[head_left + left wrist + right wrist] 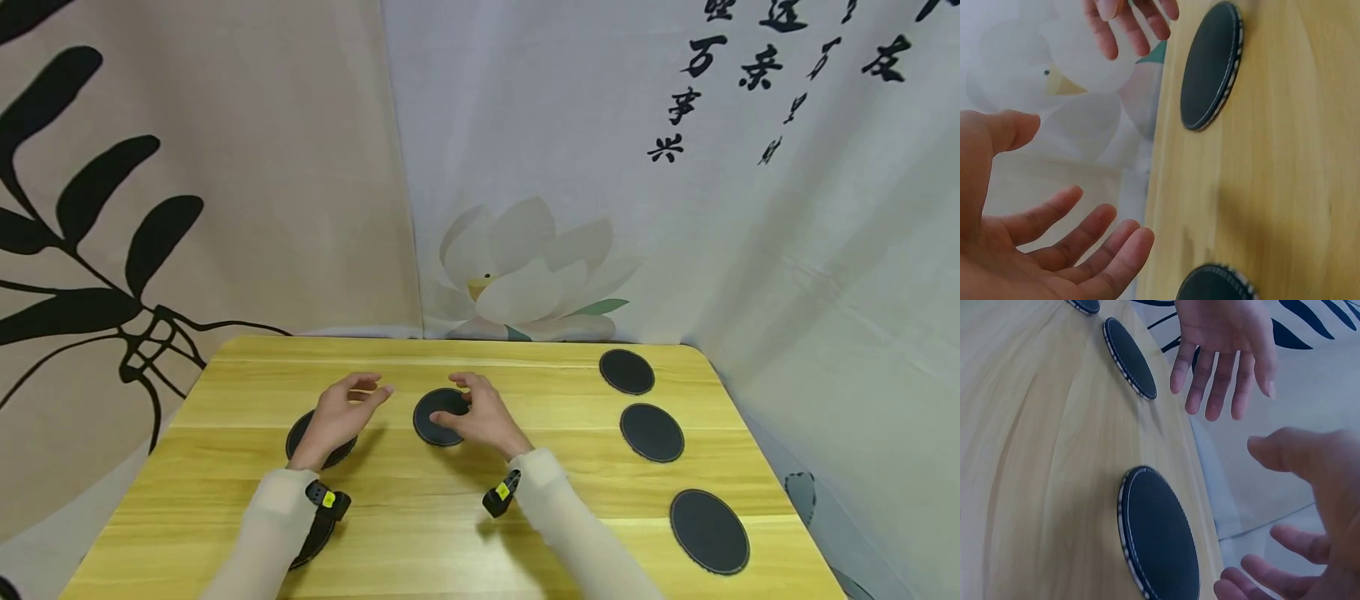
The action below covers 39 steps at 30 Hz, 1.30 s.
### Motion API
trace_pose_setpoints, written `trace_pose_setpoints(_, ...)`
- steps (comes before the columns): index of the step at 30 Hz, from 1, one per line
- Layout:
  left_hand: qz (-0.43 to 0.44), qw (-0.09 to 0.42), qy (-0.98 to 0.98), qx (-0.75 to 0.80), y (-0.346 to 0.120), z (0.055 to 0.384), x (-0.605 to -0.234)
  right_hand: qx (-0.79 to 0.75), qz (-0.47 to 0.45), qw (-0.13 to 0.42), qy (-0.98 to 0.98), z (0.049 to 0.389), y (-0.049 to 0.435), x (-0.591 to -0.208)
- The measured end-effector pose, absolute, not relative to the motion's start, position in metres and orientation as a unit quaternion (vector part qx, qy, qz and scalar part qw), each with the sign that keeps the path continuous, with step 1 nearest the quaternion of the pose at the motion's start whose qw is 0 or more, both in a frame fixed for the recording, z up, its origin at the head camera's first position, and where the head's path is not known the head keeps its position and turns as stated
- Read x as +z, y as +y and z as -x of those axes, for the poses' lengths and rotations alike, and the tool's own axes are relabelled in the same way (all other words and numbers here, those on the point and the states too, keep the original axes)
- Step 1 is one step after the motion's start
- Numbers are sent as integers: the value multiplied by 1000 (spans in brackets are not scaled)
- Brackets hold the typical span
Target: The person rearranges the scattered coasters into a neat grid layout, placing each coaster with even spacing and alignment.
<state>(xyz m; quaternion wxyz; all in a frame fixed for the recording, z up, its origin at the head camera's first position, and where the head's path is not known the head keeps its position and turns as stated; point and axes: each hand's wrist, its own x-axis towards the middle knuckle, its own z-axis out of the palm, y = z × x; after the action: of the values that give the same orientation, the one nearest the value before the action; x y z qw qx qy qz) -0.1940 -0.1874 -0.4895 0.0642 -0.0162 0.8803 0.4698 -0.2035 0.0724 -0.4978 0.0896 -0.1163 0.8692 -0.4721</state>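
Both hands hover above the wooden table, palms facing each other, a gap between them and nothing held. My left hand (341, 418), fingers loosely bent, is over a round black coaster (299, 432) and partly covers it. Over the central black coaster (433, 414) is my right hand (486, 418), its thumb and fingers spread apart and hiding that coaster's right side. In the left wrist view, air shows around the left fingers (1094, 231). The right wrist view shows the right hand (1338, 487) beside and above the stitched-edge coaster (1160, 537), apparently not touching it.
Another black coaster (317, 537) lies partly hidden below the left wrist. On the table's right side, three more coasters run from back (627, 372) through the middle coaster (652, 433) to the front coaster (709, 532). A printed curtain (315, 167) hangs behind the table (555, 500).
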Motion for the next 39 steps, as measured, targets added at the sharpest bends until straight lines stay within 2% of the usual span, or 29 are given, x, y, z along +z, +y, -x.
trace_pose_setpoints(13, 36, 56, 888, 455, -221, 186, -482, -473, 139, 114, 863, 200, 48, -491)
trace_pose_setpoints(25, 70, 73, 877, 469, -242, 181, -481, -449, 155, 127, 871, 196, 15, -495)
trace_pose_setpoints(39, 94, 92, 859, 496, -278, 180, -484, -473, 136, 174, 853, 194, -15, -500)
